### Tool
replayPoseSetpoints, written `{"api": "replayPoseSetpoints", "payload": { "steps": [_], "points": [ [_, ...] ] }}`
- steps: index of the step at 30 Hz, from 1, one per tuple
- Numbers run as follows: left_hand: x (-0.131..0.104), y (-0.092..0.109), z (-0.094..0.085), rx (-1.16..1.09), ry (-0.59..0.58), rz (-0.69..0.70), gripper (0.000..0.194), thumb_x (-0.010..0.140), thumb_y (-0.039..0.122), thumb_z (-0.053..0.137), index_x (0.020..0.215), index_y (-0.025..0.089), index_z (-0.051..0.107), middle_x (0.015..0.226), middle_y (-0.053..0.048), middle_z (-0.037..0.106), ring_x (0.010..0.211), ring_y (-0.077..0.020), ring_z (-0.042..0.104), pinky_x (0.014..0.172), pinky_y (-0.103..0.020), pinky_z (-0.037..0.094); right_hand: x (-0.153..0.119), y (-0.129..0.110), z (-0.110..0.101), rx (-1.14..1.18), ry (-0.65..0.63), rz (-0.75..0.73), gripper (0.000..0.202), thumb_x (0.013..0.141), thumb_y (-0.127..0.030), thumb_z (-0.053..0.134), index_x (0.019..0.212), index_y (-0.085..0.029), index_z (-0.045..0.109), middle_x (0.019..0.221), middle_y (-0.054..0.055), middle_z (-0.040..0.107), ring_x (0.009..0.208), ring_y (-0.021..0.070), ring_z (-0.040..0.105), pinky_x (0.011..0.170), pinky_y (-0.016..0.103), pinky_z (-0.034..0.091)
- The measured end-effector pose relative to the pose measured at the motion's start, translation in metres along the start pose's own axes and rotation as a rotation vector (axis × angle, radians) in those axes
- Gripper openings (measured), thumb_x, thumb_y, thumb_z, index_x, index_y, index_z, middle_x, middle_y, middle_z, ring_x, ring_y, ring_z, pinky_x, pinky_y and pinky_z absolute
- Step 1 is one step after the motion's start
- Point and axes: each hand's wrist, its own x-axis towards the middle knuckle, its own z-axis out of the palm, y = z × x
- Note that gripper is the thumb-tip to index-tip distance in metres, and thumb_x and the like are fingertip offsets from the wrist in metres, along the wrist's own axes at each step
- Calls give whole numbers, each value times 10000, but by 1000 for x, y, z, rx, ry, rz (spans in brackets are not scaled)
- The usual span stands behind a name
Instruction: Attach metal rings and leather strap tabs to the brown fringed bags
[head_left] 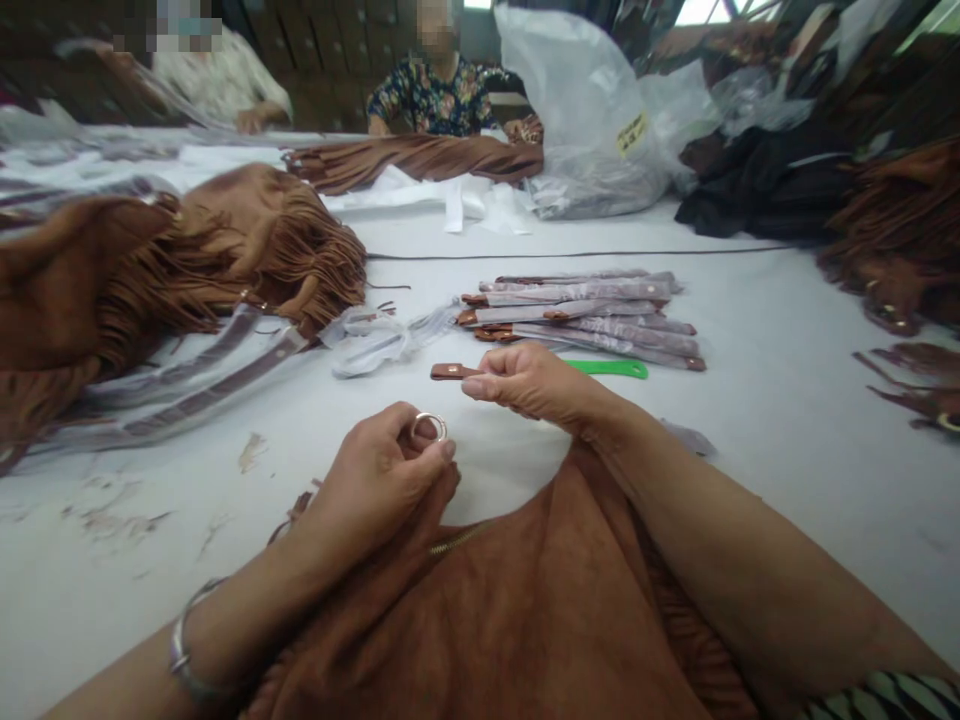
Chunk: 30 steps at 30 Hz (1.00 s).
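Between the thumb and fingers of my left hand [394,465] is a metal ring [430,428], held upright above the bag's edge. My right hand [529,383] pinches a brown strap [448,371] close to its riveted end, which points left toward the ring. Strap and ring are apart. Under both hands lies a brown suede bag [525,600] with a short stretch of zipper [454,541] showing at its opening. A green flat tool [611,369] rests on the table just behind my right hand, partly hidden by it.
Several plastic-wrapped straps [585,310] lie beyond my hands. Fringed brown bags [255,240] are heaped at left, more fringed pieces [900,220] at right. A large clear plastic bag [585,110] stands behind. Two people [442,95] sit across the white table [787,420].
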Motion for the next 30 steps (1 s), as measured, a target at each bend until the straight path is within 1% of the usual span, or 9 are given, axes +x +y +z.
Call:
{"api": "replayPoseSetpoints", "payload": {
  "steps": [2,4,9,12,14,16,20,26,30],
  "points": [
    [1,-3,3,-112,21,3,261,720,404,650,756,180,521,629,32,558,565,-124,534,533,-224,406,1,0,2,154,70,51,409,686,-464,715,700,-156,448,461,-95,312,362,28,235,351,172,139],
    [2,-6,6,-209,47,20,288,692,380,693,800,182,514,636,43,549,570,-112,527,535,-214,418,3,1,8,280,82,88,354,659,-372,735,723,-162,457,447,-102,328,334,32,239,322,169,152],
    [2,-6,7,-278,131,30,359,657,329,733,856,185,472,637,60,534,560,-94,503,512,-193,411,3,4,25,343,-159,140,250,677,-305,684,789,-112,571,488,-72,416,347,23,288,317,141,176],
    [2,-3,6,-266,141,39,357,648,291,736,842,179,458,631,61,527,556,-87,494,498,-182,393,3,5,33,362,-171,112,218,669,-272,677,753,-101,571,521,-49,469,379,21,327,337,129,210],
    [3,-2,3,-296,112,48,381,642,285,749,858,176,455,654,52,542,576,-92,511,514,-187,409,3,6,37,402,-129,90,218,673,-268,684,742,-106,555,502,-56,454,384,22,325,345,125,215],
    [5,-2,0,-371,30,70,425,649,287,754,934,182,455,696,40,565,608,-104,541,548,-204,442,4,8,38,468,-114,79,240,680,-285,696,749,-111,545,493,-63,439,378,21,321,342,123,206],
    [8,-1,-6,-480,-134,115,530,672,261,752,1087,207,427,765,25,582,643,-116,571,572,-221,467,5,9,36,581,-152,49,297,664,-315,731,744,-111,530,517,-64,445,358,12,320,325,121,195],
    [2,3,-8,-434,-146,163,450,673,277,768,1000,187,471,805,12,598,678,-105,586,601,-205,478,5,11,32,607,-247,23,346,676,-364,743,722,-108,515,527,-58,443,355,14,350,314,114,210],
    [-1,1,-7,-245,-23,227,444,663,333,774,962,184,481,758,17,595,658,-115,587,592,-218,479,6,14,32,674,-290,42,388,664,-408,757,708,-101,524,490,-76,393,361,6,311,324,106,251]
  ]
}}
